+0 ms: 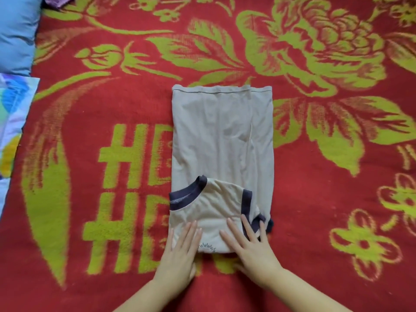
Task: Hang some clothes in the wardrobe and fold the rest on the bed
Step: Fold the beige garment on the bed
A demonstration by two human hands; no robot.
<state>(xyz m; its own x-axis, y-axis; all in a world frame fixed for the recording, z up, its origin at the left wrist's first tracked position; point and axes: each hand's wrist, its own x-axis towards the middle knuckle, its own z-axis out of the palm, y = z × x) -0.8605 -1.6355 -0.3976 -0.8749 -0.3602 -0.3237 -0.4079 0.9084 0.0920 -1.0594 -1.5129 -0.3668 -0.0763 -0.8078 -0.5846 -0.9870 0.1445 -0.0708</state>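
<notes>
Red floral bed (315, 199): left hand (180, 255) and right hand (249, 246) press flat, fingers straight, on beige T-shirt (221, 140), folded lengthwise, hem pointing away.

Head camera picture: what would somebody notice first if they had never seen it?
Probably the bright red blanket with big green flowers, covering nearly the whole view. Next, in the middle, the beige T-shirt with dark trim, folded into a long strip. At its near end the left hand and the right hand lie flat on it, side by side.
</notes>
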